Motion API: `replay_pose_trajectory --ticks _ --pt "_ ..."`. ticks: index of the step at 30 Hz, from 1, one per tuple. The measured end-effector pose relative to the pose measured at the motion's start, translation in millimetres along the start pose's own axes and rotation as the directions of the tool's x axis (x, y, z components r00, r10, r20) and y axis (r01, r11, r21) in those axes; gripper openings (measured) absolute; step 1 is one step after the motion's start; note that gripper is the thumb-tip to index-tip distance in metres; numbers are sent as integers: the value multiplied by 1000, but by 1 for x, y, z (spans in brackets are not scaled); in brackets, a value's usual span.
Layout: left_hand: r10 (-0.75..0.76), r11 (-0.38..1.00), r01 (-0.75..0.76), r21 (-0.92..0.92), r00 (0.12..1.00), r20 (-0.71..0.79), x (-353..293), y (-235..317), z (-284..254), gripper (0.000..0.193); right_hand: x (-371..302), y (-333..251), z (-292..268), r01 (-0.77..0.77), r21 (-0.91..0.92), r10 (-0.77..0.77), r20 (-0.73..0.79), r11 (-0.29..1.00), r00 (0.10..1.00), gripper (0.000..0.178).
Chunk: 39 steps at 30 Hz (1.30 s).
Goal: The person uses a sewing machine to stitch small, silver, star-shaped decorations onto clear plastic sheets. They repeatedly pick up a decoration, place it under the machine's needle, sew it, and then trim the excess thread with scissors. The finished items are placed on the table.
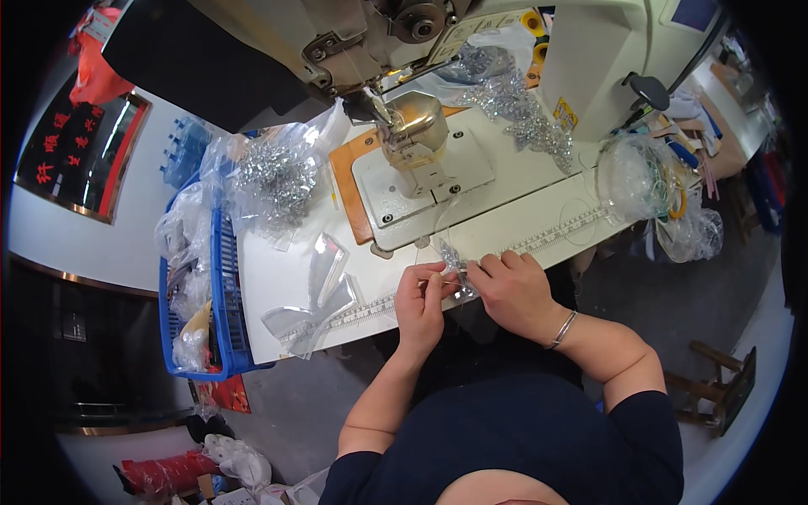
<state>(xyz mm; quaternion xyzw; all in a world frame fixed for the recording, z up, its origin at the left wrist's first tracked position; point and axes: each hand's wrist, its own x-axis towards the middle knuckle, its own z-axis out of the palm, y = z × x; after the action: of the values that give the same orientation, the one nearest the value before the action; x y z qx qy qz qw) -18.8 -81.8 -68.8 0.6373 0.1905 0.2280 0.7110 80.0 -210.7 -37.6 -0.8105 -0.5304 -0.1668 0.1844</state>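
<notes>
At the front edge of the white table, a small glittering silver piece with clear film [452, 255] is between my hands. My right hand [515, 292] grips it, fingers bent over its right side. My left hand [419, 305] is closed in a pinch to its left, with a thin pale thread at the fingertips running toward the piece. The fingers partly hide the silver piece. Just beyond my hands stands the sewing machine's rounded metal post [418, 135], on a white plate [379, 189] with an orange-brown base. A wire bracelet circles my right wrist.
Silver sparkly pieces lie in a bag [278, 181] at left and in a heap [526, 118] at back right. Clear plastic pieces [324, 286] rest near a printed ruler strip [564, 229]. A blue basket [227, 286] adjoins the table's left end; thread in plastic [635, 177] sits right.
</notes>
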Motion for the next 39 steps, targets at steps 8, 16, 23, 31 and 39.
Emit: replay_pose_trajectory --ticks 8,16,23,31,39 --pt "-73 987 63 -145 995 -70 -2 -5 -6 10 -1 5 4 -48 143 55 -44 989 998 13" --pt "-68 989 55 -139 993 -92 -2 -3 -4 9 1 5 1 -7 80 5 22 997 1000 16" --pt "2 999 -4 -47 999 -42 -4 -6 -3 8 2 1 3 39 10 -39 34 999 999 24" --pt "-8 991 -1 -137 998 -61 -4 -9 -8 7 -2 10 17 3 139 3 -38 990 999 12" --pt "-19 988 5 -154 996 -89 -7 -10 -9 7 0 4 8 -3 96 4 -9 995 1000 11"
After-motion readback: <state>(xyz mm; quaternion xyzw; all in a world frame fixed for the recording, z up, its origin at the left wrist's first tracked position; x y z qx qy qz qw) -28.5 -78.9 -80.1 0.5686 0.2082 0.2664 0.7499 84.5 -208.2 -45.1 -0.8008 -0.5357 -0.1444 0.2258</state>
